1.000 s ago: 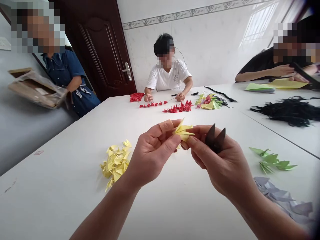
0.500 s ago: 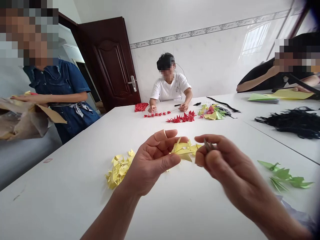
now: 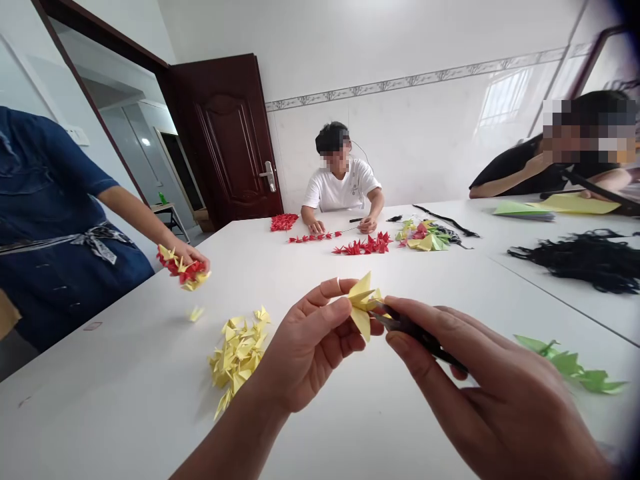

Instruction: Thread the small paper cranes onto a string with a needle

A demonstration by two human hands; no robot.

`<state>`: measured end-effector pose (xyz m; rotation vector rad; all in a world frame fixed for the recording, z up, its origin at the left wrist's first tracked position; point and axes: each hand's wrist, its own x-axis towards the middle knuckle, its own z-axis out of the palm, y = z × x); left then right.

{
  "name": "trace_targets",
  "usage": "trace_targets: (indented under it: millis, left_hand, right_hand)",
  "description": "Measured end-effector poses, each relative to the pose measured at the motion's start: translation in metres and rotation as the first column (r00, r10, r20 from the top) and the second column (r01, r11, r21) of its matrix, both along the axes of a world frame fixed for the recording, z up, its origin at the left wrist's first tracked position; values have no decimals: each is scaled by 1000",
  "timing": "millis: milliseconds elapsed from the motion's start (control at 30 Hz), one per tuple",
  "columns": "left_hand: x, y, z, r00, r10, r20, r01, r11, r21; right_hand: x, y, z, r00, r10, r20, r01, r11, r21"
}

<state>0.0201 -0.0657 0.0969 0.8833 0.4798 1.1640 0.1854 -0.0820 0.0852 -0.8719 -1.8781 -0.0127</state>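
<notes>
Between the thumb and fingers of my left hand (image 3: 313, 333) is a folded yellow paper crane (image 3: 361, 308), its wings spread. My right hand (image 3: 480, 373) closes around a slim black tool with two metal tips (image 3: 417, 337); whether it is tweezers or small pliers I cannot tell. The tips meet the crane's right side, and more yellow paper shows partly behind them. Left of my left wrist lies a heap of yellow paper cranes (image 3: 237, 353).
Green cranes (image 3: 575, 363) lie right of my right hand. Opposite, a person in white (image 3: 343, 183) handles red cranes (image 3: 363, 243) on a string. Black cords (image 3: 580, 260) lie right. A standing person's hand (image 3: 193, 257) holds red and yellow cranes over the table's left edge.
My right hand has turned and brought the tool's tips onto the crane, which my left hand now holds more upright. The standing person has reached over the table; a yellow piece falls beneath that hand.
</notes>
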Motion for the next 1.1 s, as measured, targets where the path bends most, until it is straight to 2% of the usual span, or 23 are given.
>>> trace_targets:
  millis: [300, 467, 633, 833, 1100]
  left_hand:
    - [3, -2, 1, 999, 45, -14, -46, 998, -52]
    - [5, -3, 2, 994, 77, -74, -79, 997, -15]
    - [7, -5, 2, 993, 83, -79, -84, 996, -15]
    - [9, -6, 1, 979, 159, -126, -165, 986, -36]
    - [11, -10, 3, 985, 156, -71, -159, 986, -42]
  right_hand:
    - [-1, 1, -2, 994, -90, 56, 88, 996, 32]
    - [0, 3, -3, 991, -125, 53, 123, 991, 44]
    - [2, 2, -3, 990, -124, 62, 122, 992, 43]
    - [2, 2, -4, 990, -132, 52, 131, 991, 15]
    - [5, 1, -3, 993, -107, 45, 107, 994, 10]
